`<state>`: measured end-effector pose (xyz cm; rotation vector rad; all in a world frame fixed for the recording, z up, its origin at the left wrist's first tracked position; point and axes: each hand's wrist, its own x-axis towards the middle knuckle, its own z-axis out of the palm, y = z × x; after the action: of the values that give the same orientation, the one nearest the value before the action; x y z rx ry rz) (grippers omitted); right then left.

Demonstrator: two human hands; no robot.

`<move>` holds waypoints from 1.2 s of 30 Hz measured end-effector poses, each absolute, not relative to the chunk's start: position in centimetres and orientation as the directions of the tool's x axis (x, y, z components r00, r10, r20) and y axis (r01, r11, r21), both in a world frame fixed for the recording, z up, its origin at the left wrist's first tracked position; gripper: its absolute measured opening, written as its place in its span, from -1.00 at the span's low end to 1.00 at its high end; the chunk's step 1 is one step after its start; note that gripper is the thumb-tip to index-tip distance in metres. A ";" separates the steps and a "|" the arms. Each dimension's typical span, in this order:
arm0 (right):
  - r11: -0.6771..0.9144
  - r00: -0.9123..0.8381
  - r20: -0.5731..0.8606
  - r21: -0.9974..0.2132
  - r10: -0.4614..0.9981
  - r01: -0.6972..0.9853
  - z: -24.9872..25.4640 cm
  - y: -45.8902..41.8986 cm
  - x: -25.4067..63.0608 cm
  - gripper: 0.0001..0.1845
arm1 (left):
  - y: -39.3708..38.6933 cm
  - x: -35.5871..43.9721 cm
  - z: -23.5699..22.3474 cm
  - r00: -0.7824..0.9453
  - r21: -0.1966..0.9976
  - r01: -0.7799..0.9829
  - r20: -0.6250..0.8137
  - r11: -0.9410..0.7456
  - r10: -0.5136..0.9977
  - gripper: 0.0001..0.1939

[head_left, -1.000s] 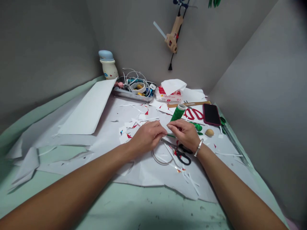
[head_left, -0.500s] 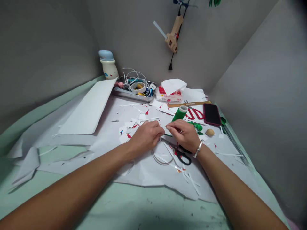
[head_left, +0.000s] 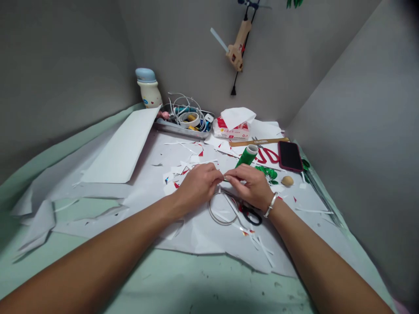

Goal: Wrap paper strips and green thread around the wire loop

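My left hand (head_left: 205, 183) and my right hand (head_left: 251, 185) meet over the middle of the paper, fingertips pinched together. Between them is a thin green strand, mostly covered by the fingers; its exact kind does not show. A green thread spool (head_left: 248, 156) with a white core stands just behind my right hand. Beneath the hands lie a pale ring (head_left: 223, 221) and scissors with black handles (head_left: 251, 215), partly covered by my right hand. Green leaf-like pieces (head_left: 268, 172) are beside my right hand.
Paper scraps (head_left: 175, 176) are scattered around. At the back are a metal tray (head_left: 183, 129), a tissue pack (head_left: 231, 130), red-handled scissors (head_left: 270, 155), a ruler (head_left: 258, 142) and a phone (head_left: 290, 156). A folded white sheet (head_left: 121, 148) stands left. A glue gun (head_left: 237, 52) hangs on the wall.
My right fingertips have moved left and met my left fingertips. The green strand, visible between the hands before, is now mostly hidden.
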<state>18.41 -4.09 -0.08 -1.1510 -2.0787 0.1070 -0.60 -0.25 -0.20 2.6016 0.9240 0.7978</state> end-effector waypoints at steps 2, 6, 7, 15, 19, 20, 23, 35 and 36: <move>0.531 -0.237 0.550 -0.468 0.800 0.706 -0.4 -3.6 19.1 -0.84 | -0.5 -0.5 0.0 0.701 0.420 0.418 0.414 -0.806 0.580 -0.81; 0.486 -0.252 0.452 -0.537 0.856 0.690 -1.4 -2.9 19.6 -0.84 | -0.4 -0.5 0.4 0.613 0.592 0.337 0.452 -0.732 0.648 -0.83; 0.507 -0.295 0.439 -0.517 0.848 0.689 -1.4 -3.0 19.5 -0.84 | -0.3 -0.6 0.4 0.567 0.624 0.350 0.453 -0.699 0.688 -0.84; 0.636 -0.367 0.581 -0.368 0.727 0.678 0.2 -4.5 18.0 -0.83 | -0.2 -0.6 -0.2 0.616 0.421 0.509 0.432 -0.751 0.659 -0.81; 0.536 -0.198 0.587 -0.483 0.785 0.693 -0.5 -3.6 19.3 -0.84 | -0.6 -0.4 0.1 0.714 0.430 0.372 0.433 -0.823 0.550 -0.81; 0.521 -0.176 0.576 -0.515 0.799 0.681 -0.8 -3.3 19.6 -0.84 | -0.6 -0.4 0.2 0.694 0.475 0.352 0.446 -0.807 0.566 -0.82; 0.520 -0.244 0.510 -0.514 0.825 0.682 -1.3 -3.1 19.6 -0.85 | -0.4 -0.5 0.5 0.570 0.603 0.353 0.467 -0.715 0.676 -0.86; 0.546 -0.209 0.597 -0.464 0.774 0.697 -0.3 -3.6 19.2 -0.84 | -0.5 -0.4 0.0 0.698 0.460 0.390 0.417 -0.798 0.582 -0.83; 0.525 -0.186 0.580 -0.496 0.793 0.692 -0.6 -3.4 19.5 -0.84 | -0.5 -0.4 0.1 0.688 0.499 0.362 0.427 -0.787 0.587 -0.84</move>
<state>19.49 -3.41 -0.59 -1.2144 -1.9279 0.1525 -0.42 -0.46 0.14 2.5228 0.7412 0.8254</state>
